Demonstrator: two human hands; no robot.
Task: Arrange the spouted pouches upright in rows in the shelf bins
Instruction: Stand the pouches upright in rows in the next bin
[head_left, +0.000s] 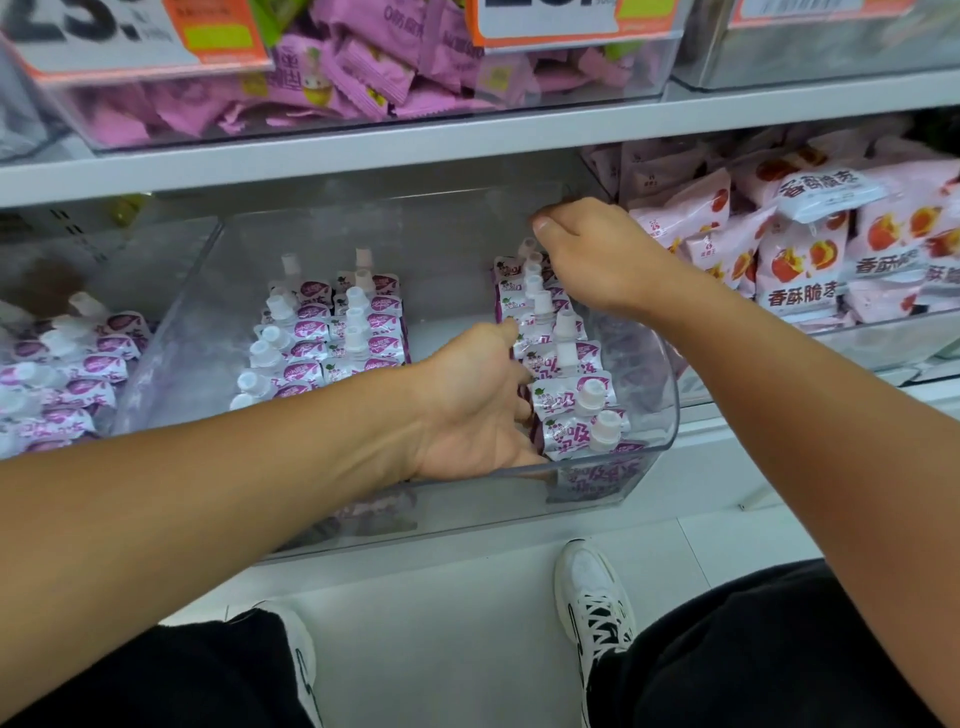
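squaring up the pouch row (563, 364) in the clear bin (660, 415): left hand (475, 405) presses its side with relaxed fingers, right hand (592, 254) pinches the rearmost pouch. next, likely seat it upright.

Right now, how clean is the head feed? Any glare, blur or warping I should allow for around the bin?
Head view: even, bright shop light, with no hard shadows. The clear bin walls carry hazy reflections that veil the pouches behind them. The pouch row between the left hand and right hand is fairly sharp. The price signs at the top are soft. Wide-angle distortion bows the shelf edge.
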